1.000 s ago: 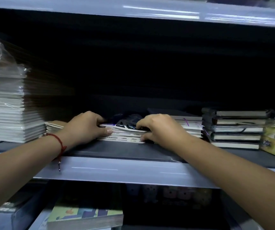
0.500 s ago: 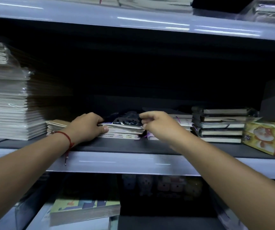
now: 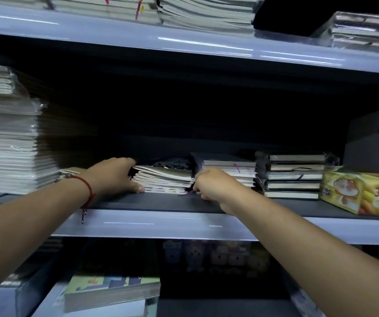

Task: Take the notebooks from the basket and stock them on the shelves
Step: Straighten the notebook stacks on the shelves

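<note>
Both hands reached onto the middle shelf (image 3: 184,225), where a low stack of thin notebooks (image 3: 164,180) lay flat on the dark shelf board. The left hand (image 3: 113,176) gripped the stack's left end, its fingers curled over the top edge and its thumb lying along the board at the bottom corner; a red cord bracelet (image 3: 87,187) circled that wrist. The right hand (image 3: 213,185) sat at the stack's right end with its fingers curled inward against the notebook edges (the fingertips were turned away from the camera, so I could not tell whether they pinched anything). Just behind and to the right of that hand lay a pile of thicker notebooks (image 3: 229,168), and beside it a stack of dark-covered books (image 3: 291,175). A yellow cartoon box (image 3: 362,193) stood at the far right of the shelf, and a tall stack of wrapped white pads (image 3: 5,138) filled the left. More paper stacks (image 3: 206,10) lay on the shelf above.
</note>
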`<state>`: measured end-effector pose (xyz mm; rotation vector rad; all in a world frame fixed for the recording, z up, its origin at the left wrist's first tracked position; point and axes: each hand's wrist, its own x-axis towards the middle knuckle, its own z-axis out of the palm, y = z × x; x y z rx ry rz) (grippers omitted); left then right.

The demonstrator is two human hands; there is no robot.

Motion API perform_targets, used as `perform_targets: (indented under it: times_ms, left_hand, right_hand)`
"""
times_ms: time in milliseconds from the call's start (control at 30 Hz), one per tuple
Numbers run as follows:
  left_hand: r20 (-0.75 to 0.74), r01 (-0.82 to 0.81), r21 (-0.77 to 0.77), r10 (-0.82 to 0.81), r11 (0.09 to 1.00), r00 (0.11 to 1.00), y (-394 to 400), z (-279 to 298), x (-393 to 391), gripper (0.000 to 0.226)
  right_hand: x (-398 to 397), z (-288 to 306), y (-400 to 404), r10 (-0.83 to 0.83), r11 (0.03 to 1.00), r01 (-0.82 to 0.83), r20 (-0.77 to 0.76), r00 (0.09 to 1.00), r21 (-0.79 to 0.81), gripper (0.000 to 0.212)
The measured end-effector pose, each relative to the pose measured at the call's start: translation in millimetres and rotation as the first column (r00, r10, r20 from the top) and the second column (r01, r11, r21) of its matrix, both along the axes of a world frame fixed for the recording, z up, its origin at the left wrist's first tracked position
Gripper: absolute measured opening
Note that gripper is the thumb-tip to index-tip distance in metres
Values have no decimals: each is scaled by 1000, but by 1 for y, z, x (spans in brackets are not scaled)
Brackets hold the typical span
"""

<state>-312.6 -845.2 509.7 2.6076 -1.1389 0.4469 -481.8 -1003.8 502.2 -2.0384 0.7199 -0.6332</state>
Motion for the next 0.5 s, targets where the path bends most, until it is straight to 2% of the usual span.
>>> perform_targets:
  times_ms: [133,267,333,433,500]
  left_hand:
    - [-4,109,-89,-110,990,994,-4,-4,5,61]
    - [-26,167,-180,-175,969,984,-3,-10,9,79]
    - [-54,162,-211,-177,964,983,-5,-10,10,79]
    - [-19,123,-181,-129,976,991,-12,-13,8,57]
    - [-12,85,-144,-87,986,996,-14,-14,5,42]
  right_hand:
    - [1,3,6,21,998,-24,49,999,62,12]
    - [1,1,9,61,996,-64,51,997,68,16]
    - [-2,-3,7,55,996,-63,113,992,64,4]
    - [-2,-6,2,35,996,-47,150,988,78,30]
    - [1,-8,0,61,996,-68,130,990,54,31]
